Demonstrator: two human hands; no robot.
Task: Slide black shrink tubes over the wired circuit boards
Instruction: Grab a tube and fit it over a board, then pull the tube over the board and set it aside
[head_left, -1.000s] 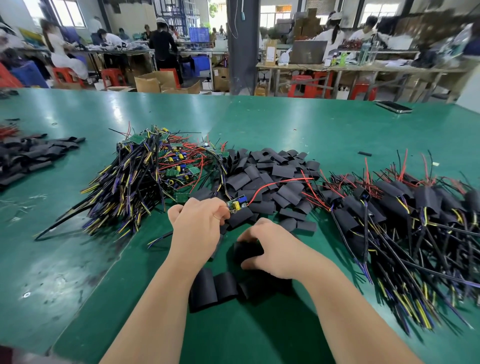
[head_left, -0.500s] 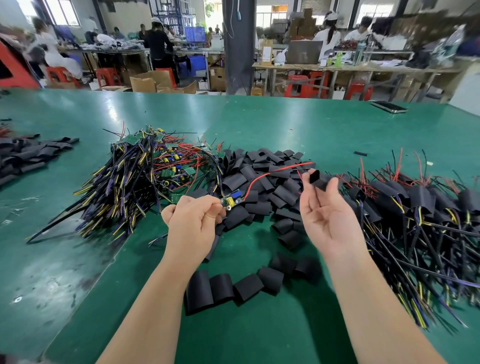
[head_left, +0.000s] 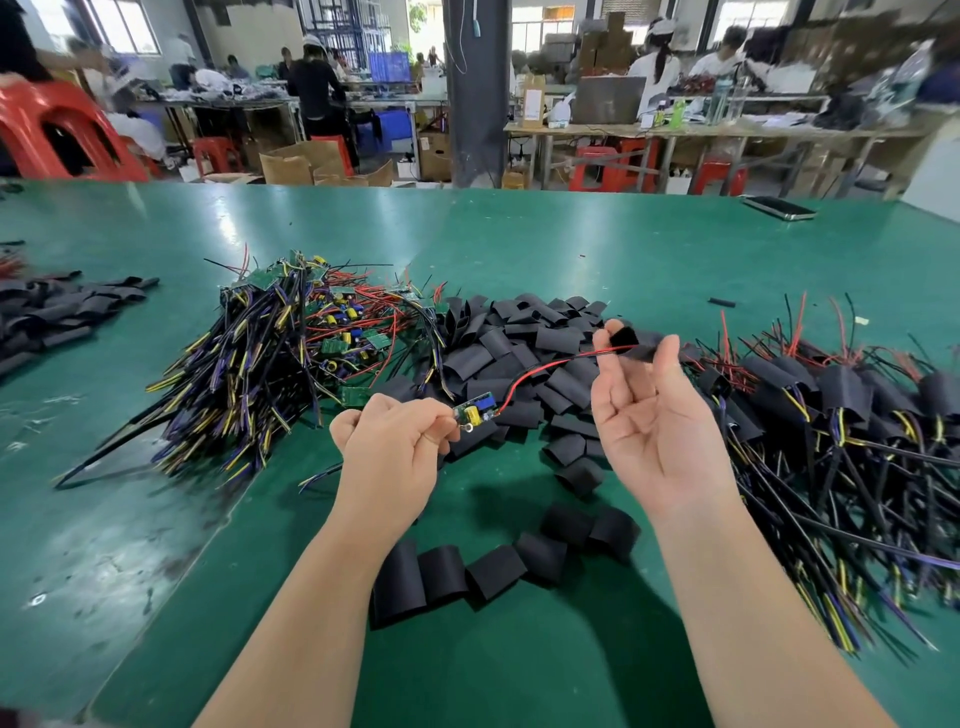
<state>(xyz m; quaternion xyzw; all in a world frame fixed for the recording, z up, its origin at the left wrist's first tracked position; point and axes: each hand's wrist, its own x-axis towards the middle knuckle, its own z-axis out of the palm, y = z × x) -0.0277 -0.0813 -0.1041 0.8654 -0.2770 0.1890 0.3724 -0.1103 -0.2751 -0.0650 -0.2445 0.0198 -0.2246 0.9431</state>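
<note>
**Q:** How are the hands set?

**A:** Take the heap of loose tubes (head_left: 519, 343) as your mark. Your left hand (head_left: 387, 447) hangs at its near edge, back toward you. The fingers are curled tight and pinch the near end of a small circuit board (head_left: 475, 414). Your right hand (head_left: 654, 421) is raised over the heap's right side with the palm facing you. Thumb and forefinger nip a black shrink tube (head_left: 631, 343), and the other fingers are half bent.

**Q:** And the board's lead?

**A:** Its red wire (head_left: 550, 366) arcs across the heap from the board up to the tube at your fingertips. I cannot tell whether its tip is inside the tube.

**Q:** What lies around?

**A:** Everything sits on a green table (head_left: 519, 234).
- Left of the heap, touching it, is a tangle of bare wired boards (head_left: 270, 364).
- Right of it is a pile of boards already sleeved (head_left: 841, 415).
- On the near side, between your forearms, a curved row of tubes (head_left: 493, 569) lies flat.
- Far left there is a second tube pile (head_left: 57, 312).
- Beyond the heap to the right, near the far edge, lies a phone (head_left: 779, 208).

Behind the table stand a dark pillar (head_left: 475, 93), red stools (head_left: 57, 135) and benches with people working.
</note>
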